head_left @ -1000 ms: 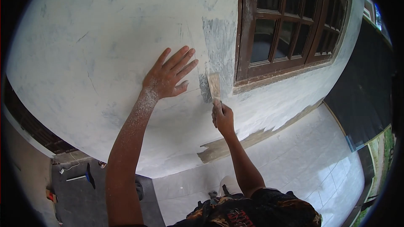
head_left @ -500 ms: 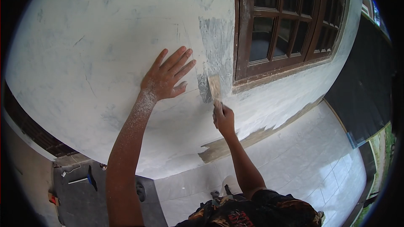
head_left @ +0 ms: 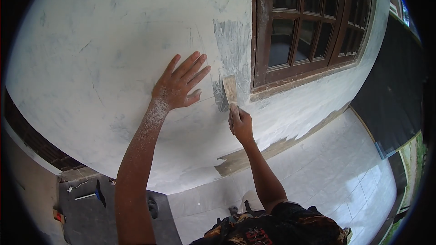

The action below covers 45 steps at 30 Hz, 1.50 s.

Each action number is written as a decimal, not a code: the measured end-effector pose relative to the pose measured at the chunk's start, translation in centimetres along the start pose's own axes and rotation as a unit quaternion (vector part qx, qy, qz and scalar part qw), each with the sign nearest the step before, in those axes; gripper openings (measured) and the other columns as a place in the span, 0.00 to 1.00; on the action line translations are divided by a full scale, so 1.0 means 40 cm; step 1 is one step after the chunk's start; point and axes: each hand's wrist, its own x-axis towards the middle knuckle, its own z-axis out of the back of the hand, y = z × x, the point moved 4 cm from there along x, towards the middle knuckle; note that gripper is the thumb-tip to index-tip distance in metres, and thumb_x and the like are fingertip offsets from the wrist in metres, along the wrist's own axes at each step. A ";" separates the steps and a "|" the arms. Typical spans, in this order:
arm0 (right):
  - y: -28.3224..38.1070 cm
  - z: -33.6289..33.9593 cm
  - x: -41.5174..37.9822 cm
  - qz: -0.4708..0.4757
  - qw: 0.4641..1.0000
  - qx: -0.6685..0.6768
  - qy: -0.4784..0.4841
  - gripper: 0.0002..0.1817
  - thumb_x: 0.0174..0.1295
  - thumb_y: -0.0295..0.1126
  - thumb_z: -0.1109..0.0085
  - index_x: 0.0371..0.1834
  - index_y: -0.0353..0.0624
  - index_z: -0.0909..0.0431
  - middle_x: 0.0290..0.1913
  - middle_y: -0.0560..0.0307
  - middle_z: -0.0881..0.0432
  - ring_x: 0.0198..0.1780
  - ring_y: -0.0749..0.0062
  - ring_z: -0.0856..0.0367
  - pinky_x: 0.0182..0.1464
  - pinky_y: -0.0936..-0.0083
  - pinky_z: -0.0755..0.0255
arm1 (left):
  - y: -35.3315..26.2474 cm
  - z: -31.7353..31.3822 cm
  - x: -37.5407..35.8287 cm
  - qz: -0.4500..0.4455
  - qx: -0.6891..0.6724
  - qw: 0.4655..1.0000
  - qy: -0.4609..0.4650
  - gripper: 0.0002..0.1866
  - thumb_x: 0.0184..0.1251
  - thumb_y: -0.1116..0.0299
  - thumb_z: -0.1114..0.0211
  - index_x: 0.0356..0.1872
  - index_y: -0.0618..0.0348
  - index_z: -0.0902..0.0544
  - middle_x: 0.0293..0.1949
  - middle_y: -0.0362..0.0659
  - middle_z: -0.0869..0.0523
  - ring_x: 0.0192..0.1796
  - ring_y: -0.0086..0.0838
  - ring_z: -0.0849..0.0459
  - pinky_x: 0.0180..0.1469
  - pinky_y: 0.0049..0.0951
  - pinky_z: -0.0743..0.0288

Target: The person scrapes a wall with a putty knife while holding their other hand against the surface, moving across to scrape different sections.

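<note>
My left hand point(head_left: 178, 83) lies flat against the white wall point(head_left: 122, 63), fingers spread, with pale dust on the wrist. To its right, my right hand point(head_left: 240, 121) is wrapped round the handle of a scraper point(head_left: 230, 90). The scraper's broad blade points up and rests at the wall, by the lower part of a bare grey patch point(head_left: 232, 47). That patch runs upward between the left hand and the brown window frame point(head_left: 261, 41). The blade's edge and its exact contact with the wall are hard to make out.
A brown wooden window point(head_left: 302, 22) with dark panes sits at the upper right. Along the wall's foot runs a rough bare strip point(head_left: 254, 156) above pale floor tiles point(head_left: 295, 172). A dark sheet point(head_left: 386, 86) hangs at right. At lower left, a blue-headed tool point(head_left: 97, 195) lies on dark floor.
My right hand and the scraper have shifted slightly up and to the left along the grey patch. My left hand stays in place on the wall.
</note>
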 end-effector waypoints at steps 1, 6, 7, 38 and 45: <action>-0.017 0.007 -0.011 -0.009 1.000 -0.002 0.000 0.24 0.75 0.48 0.49 0.23 0.43 0.29 0.16 0.71 0.35 0.18 0.88 0.38 0.20 0.82 0.43 | 0.001 0.000 0.001 -0.001 0.007 1.000 0.003 0.42 0.59 0.39 0.36 0.75 0.33 0.38 0.79 0.35 0.45 0.81 0.28 0.53 0.81 0.50 0.66; -0.029 0.005 -0.029 -0.039 0.999 -0.002 -0.003 0.25 0.75 0.48 0.48 0.23 0.43 0.28 0.16 0.71 0.35 0.19 0.87 0.38 0.21 0.81 0.42 | -0.001 -0.002 -0.002 0.005 -0.008 1.000 0.010 0.42 0.59 0.39 0.36 0.75 0.33 0.38 0.79 0.35 0.45 0.81 0.28 0.53 0.81 0.50 0.67; -0.004 -0.001 -0.005 -0.012 1.000 -0.019 -0.001 0.25 0.75 0.48 0.48 0.23 0.42 0.28 0.16 0.71 0.35 0.19 0.87 0.38 0.22 0.81 0.41 | -0.002 -0.001 -0.001 0.002 -0.002 1.000 0.005 0.42 0.59 0.39 0.36 0.75 0.33 0.38 0.79 0.35 0.45 0.81 0.28 0.53 0.81 0.50 0.67; -0.031 -0.013 -0.052 -0.031 0.994 -0.097 -0.028 0.26 0.75 0.47 0.51 0.25 0.35 0.27 0.15 0.59 0.33 0.20 0.76 0.34 0.26 0.69 0.37 | -0.003 -0.010 -0.003 0.001 0.003 1.000 0.004 0.44 0.57 0.37 0.34 0.75 0.32 0.39 0.79 0.35 0.46 0.81 0.28 0.53 0.81 0.51 0.68; -0.032 -0.014 -0.066 -0.030 0.993 -0.109 -0.037 0.26 0.75 0.48 0.50 0.25 0.35 0.26 0.15 0.60 0.33 0.20 0.78 0.34 0.26 0.71 0.38 | -0.008 -0.010 -0.005 -0.001 0.012 1.000 0.017 0.45 0.57 0.37 0.34 0.75 0.32 0.39 0.79 0.35 0.46 0.81 0.28 0.53 0.81 0.52 0.69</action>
